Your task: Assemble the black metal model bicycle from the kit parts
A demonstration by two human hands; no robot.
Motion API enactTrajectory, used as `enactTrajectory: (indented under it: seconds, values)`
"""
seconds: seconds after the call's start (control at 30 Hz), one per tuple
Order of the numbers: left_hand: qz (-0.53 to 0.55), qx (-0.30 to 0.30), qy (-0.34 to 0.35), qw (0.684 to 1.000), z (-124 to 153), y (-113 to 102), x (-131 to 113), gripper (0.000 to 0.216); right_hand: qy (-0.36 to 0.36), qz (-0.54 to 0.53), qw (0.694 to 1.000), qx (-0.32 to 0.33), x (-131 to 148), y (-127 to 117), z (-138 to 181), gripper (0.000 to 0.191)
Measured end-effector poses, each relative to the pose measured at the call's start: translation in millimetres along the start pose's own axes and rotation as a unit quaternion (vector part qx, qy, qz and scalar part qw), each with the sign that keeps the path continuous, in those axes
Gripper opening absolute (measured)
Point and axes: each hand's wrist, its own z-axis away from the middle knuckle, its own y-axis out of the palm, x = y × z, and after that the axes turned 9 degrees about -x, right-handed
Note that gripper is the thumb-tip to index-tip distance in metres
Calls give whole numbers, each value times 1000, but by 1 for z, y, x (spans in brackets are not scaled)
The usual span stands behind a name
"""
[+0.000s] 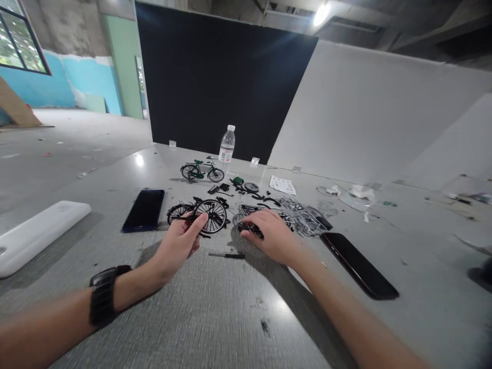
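Observation:
My left hand [180, 238] is closed, thumb and fingers pinching a small black model bicycle [215, 216]. Its large spoked wheel faces me, and a second wheel shows behind the fingers. Spread over a heap of small parts is my right hand [271, 233], thumb apart from the bent fingers, with nothing visible gripped; some fingertips are hidden among the parts. Silver sprue frames [303, 215] lie just beyond that hand. A thin screwdriver [232, 255] rests on the table between my hands.
A green model bicycle [202, 171] stands at the back by a water bottle [227, 146]. Loose black and green parts [238, 181] and a paper sheet [282, 185] lie nearby. Phones flank my hands, one left [144, 210], one right [359, 265]. A white device [42, 236] sits far left.

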Motion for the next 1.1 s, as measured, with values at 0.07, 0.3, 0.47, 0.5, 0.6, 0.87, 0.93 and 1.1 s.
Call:
enactTrajectory:
  seconds: [0.07, 0.3, 0.47, 0.5, 0.6, 0.87, 0.93, 1.1]
  values:
    - [3, -2, 3, 1000, 0, 0, 2, 52, 2, 4, 1000, -26, -1, -2, -4, 30]
    - [12, 4, 2, 1000, -3, 1, 9, 50, 39, 63, 997, 13, -17, -1, -55, 18]
    - [8, -5, -8, 1000, -1, 2, 4, 53, 50, 90, 992, 68, -29, 13, -101, 10]
    - [6, -5, -16, 1000, -1, 2, 2, 54, 56, 94, 991, 79, -30, 16, -107, 8]
    - [10, -5, -31, 999, 0, 2, 1, 57, 73, 98, 987, 105, -31, 23, -119, 7]
    - [6, -10, -13, 1000, -2, 0, 4, 54, 100, 63, 983, 141, -21, 18, -119, 10]
    - [0, -8, -12, 1000, -2, 1, 4, 55, 114, 63, 979, 157, -16, 15, -114, 14]
    - [9, -5, -13, 1000, -4, 0, 6, 54, 152, 70, 970, 177, -7, 14, -107, 16]
